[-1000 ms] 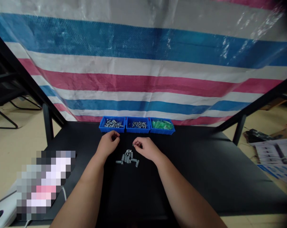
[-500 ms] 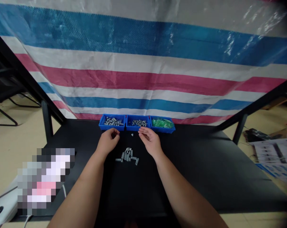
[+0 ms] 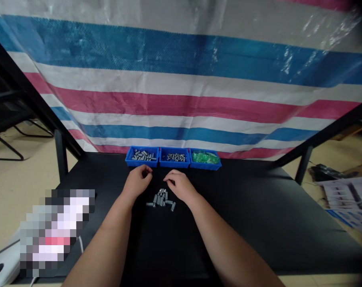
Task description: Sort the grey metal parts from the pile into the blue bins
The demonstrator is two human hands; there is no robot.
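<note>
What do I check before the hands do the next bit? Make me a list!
1. The grey metal pegs are close to both hands: ok.
2. The left hand is empty: cannot tell, its curled fingers could hide something.
3. The right hand is empty: cannot tell, its fingers are curled too.
4. The three blue bins stand side by side beyond the hands: ok.
5. Every peg lies flat on the black table: not ok, some in the bunch seem to stand up.
</note>
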